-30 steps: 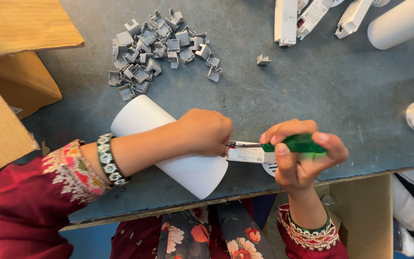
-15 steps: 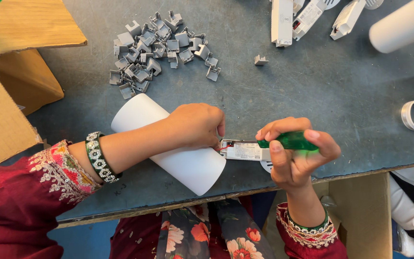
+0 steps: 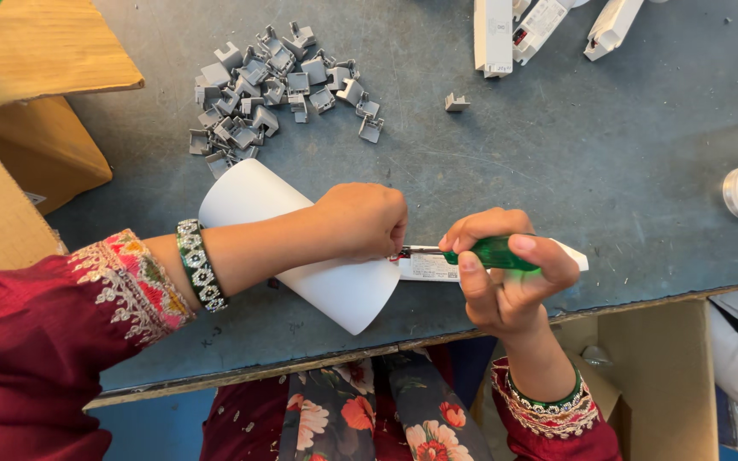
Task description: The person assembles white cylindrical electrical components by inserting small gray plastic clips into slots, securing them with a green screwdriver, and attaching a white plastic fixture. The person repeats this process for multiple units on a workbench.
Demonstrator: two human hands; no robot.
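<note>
Grey desk (image 3: 557, 154) carries a white cylinder (image 3: 335, 286) near its front edge. Left hand (image 3: 365, 222) rests closed over the cylinder, pinching a small white module (image 3: 429, 267) just beside it. Right hand (image 3: 506, 277) grips a green-handled screwdriver (image 3: 493, 253), tip at the module.

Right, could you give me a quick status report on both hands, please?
Left hand pinching the end of the small white module over the white tube. Right hand gripping the green screwdriver, tip at that end. Nothing in the way.
</note>
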